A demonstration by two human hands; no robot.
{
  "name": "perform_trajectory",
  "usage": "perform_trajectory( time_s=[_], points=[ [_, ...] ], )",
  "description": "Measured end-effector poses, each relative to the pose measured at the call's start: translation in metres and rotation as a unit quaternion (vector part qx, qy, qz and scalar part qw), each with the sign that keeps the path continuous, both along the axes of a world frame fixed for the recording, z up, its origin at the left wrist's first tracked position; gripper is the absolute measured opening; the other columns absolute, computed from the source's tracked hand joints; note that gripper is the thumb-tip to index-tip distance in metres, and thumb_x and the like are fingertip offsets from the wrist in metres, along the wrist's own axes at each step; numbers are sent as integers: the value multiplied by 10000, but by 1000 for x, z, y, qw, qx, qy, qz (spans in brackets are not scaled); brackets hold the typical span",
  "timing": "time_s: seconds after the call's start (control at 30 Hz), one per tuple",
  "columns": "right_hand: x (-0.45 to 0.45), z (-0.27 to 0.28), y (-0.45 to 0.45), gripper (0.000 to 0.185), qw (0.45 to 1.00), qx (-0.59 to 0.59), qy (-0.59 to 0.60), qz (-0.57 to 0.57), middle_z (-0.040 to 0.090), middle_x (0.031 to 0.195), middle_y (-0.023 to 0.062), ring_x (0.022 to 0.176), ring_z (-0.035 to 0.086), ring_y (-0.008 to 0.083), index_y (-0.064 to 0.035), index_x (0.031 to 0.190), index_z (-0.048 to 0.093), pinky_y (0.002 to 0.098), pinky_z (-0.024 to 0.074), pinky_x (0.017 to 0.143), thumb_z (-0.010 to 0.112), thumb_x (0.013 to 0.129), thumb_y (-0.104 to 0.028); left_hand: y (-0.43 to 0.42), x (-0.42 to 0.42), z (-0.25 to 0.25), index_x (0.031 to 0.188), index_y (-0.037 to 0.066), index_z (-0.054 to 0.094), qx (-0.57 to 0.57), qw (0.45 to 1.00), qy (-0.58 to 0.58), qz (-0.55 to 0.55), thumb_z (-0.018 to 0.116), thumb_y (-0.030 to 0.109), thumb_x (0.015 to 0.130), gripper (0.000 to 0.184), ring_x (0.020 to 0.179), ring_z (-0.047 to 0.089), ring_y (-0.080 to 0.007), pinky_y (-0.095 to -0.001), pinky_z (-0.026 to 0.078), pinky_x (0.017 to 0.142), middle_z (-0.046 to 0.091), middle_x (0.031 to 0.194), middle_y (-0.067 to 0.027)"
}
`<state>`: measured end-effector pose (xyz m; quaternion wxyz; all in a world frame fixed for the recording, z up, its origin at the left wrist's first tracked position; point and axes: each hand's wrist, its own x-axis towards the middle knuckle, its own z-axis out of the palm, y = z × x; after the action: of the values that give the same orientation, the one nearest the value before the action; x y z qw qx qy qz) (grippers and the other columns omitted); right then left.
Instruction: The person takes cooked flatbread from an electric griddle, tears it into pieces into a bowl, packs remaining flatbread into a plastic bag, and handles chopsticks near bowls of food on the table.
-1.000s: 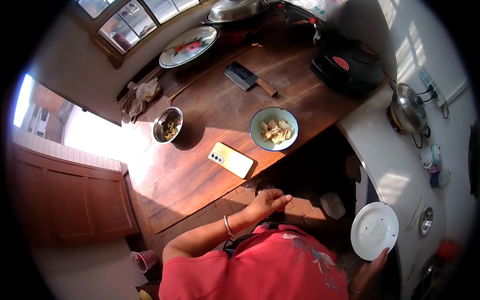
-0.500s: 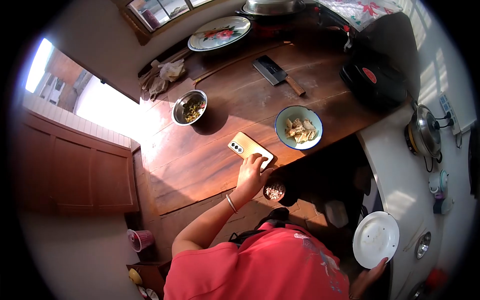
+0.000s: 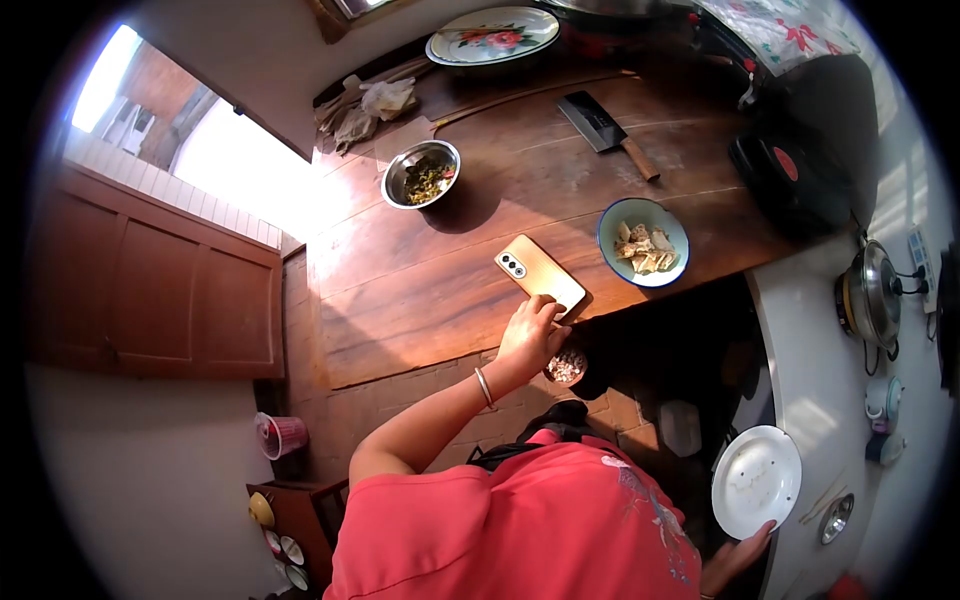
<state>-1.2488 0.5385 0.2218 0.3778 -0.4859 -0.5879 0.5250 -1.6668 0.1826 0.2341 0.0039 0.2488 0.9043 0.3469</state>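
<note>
A gold smartphone (image 3: 535, 268) lies camera side up near the front edge of the wooden table. My left hand (image 3: 530, 335), a bangle on its wrist, is at the phone's lower end, fingers curled over its top and the thumb by the edge. At the right, my right hand (image 3: 742, 555) grips the lower rim of a white plate (image 3: 757, 480) that bears small dark specks. Just below my left hand stands a container of small pale and pinkish pieces (image 3: 567, 367). Right of the phone is a blue-rimmed bowl (image 3: 612, 262) holding pale, flat chunks.
A metal bowl (image 3: 391, 186) of greenish food and a cleaver (image 3: 597, 122) lie farther back on the table. A floral tray (image 3: 495, 38) stands behind, a black appliance (image 3: 790, 175) at the right. Along the white counter (image 3: 805, 385) are a lidded pot (image 3: 878, 295) and a small metal dish (image 3: 838, 518).
The view has swung, so the table and its things sit farther right and higher. My left hand stays at the phone, and my right hand still grips the plate.
</note>
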Motion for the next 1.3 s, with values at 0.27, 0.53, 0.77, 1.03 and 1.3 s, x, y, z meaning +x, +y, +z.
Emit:
perform_trajectory(
  time_s=[0.27, 0.53, 0.77, 1.03, 1.3],
  points=[
    [-10, 9, -16, 491, 999, -7, 39, 35, 369, 1265, 243, 1179, 408, 348, 15, 1341, 310, 428, 333, 974, 406, 869, -78, -12, 0, -8, 1037, 24, 532, -17, 1000, 5, 11, 616, 144, 777, 298, 995, 486, -344, -405, 421, 850, 507, 1063, -160],
    [-62, 60, -53, 493, 993, -98, 56, -28, 409, 1267, 199, 1146, 458, 311, 46, 1282, 361, 403, 359, 967, 434, 921, -282, -73, -17, -52, 1319, -44, 288, -82, 983, 24, 161, 454, 291, 902, 560, 1307, 228, -349, -404, 201, 1075, 264, 1393, -223],
    [-34, 8, -19, 542, 998, -37, 28, 33, 444, 1265, 179, 1137, 476, 298, 19, 1280, 382, 399, 359, 971, 473, 900, -358, -155, -23, -72, 1356, 12, 275, -248, 941, 38, 226, 356, 398, 917, 590, 1349, 168, -261, -392, 100, 1100, 225, 1441, -147],
    [-86, 50, -43, 535, 984, -142, 86, -58, 428, 1283, 184, 1153, 466, 296, 18, 1292, 366, 404, 371, 970, 466, 908, -340, -332, 38, -51, 1284, 5, 379, -190, 551, -107, 806, 388, 444, 899, 585, 1269, 334, -282, -499, 258, 1010, 314, 1385, -166],
    [-135, 70, -54, 492, 976, -175, 130, -4, 462, 1253, 168, 1133, 484, 260, 29, 1284, 365, 370, 400, 938, 456, 928, -298, -192, -65, -12, 1156, -42, 497, 89, 919, 35, 383, 471, 274, 921, 395, 1035, 524, -261, -344, 414, 883, 516, 1164, -167]
  ],
)
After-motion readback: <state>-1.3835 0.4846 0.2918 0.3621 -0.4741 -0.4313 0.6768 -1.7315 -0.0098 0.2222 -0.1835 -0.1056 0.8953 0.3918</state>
